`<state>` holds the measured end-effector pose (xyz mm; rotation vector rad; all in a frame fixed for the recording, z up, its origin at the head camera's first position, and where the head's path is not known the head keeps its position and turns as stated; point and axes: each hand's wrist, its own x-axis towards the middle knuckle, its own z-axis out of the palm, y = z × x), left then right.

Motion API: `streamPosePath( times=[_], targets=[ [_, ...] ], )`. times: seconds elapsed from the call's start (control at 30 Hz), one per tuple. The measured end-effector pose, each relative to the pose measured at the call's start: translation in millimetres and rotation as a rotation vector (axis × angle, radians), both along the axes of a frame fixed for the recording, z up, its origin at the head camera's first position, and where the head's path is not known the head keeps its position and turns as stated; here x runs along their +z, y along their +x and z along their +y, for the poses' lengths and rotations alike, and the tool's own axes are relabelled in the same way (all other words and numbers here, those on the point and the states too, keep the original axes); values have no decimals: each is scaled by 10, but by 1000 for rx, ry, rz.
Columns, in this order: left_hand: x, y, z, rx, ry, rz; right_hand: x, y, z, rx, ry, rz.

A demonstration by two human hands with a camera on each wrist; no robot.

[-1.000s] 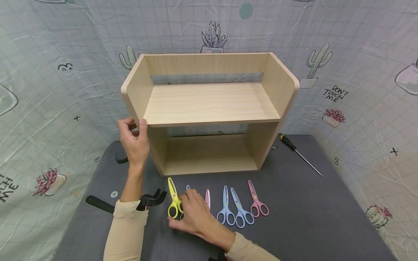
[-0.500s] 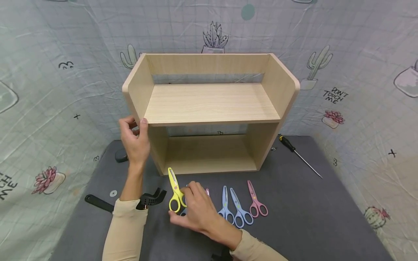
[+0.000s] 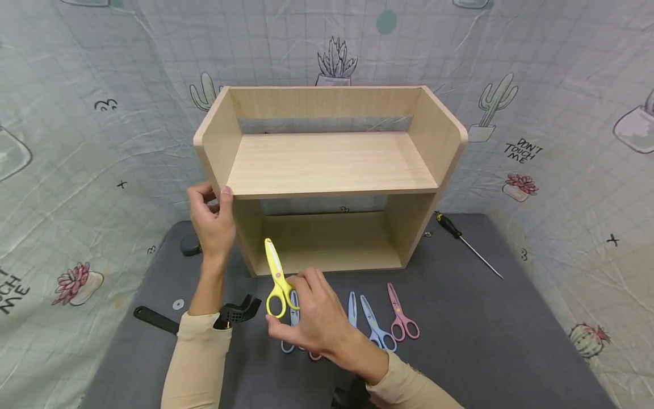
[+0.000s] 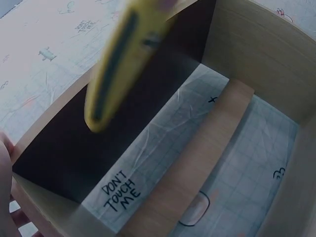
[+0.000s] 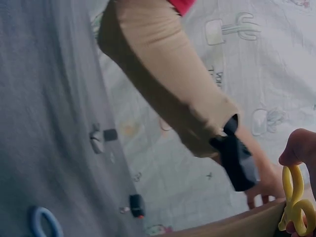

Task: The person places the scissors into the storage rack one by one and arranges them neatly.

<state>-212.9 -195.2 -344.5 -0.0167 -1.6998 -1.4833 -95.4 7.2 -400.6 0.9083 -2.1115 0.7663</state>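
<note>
1 hand [image 3: 311, 318] grips yellow scissors [image 3: 276, 278].

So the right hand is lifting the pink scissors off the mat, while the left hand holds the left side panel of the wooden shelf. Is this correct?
Not quite: the scissors in the right hand are yellow scissors, not pink. The head view shows this; the pink scissors lie on the mat. The left hand does hold the left side panel of the wooden shelf.

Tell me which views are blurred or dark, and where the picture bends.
Head view: bright and sharp, but the wooden shelf bulges with wide-angle distortion. Left wrist view: dim, and the yellow scissors are a close blur. Right wrist view: dim, soft, motion-blurred along the sleeve.
</note>
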Motion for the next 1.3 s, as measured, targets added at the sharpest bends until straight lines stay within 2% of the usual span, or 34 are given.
streamPosePath(
  times=[0.3, 0.7, 0.9, 1.1, 1.3],
  targets=[
    [-24, -4, -13, 1, -9, -12, 279, -173, 40, -12, 3, 29],
    [-22, 0, -4, -14, -14, 1, 689, -513, 18, -22, 31, 95],
    [80, 107, 67, -10, -33, 2, 805, -714, -30, -35, 52, 109],
    [25, 59, 29, -9, -39, -12, 913, -906, -98, -49, 79, 88],
    [113, 140, 59, -28, -43, -11, 1060, -1108, -191, -71, 118, 78]
  ],
)
